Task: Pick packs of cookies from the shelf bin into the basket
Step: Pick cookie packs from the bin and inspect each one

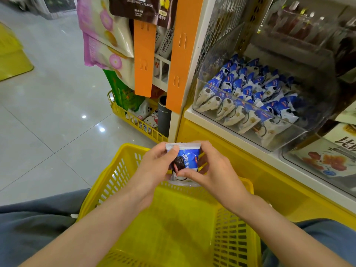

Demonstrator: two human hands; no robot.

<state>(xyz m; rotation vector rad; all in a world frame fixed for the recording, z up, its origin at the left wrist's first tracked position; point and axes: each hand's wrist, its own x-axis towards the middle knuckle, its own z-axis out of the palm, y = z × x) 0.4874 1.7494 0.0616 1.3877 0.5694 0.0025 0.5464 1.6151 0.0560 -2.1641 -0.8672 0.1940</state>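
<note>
One cookie pack (184,160) was held pinched by both grips, left hand (154,166) and right hand (213,170), at frame centre over the yellow basket (107,189). Placing seemed in hand; a lowered release was needed next, then a return to the shelf bin (285,137) at right.

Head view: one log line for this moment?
phase: cookie pack held over basket | left hand: grips pack | right hand: pinches pack | shelf bin: stocked

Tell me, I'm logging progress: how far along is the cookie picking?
Done: nothing visible yet; the yellow basket shows nothing inside. In hand: left hand and right hand hold one blue cookie pack over its far rim. Left: the clear shelf bin holds many more packs.
</note>
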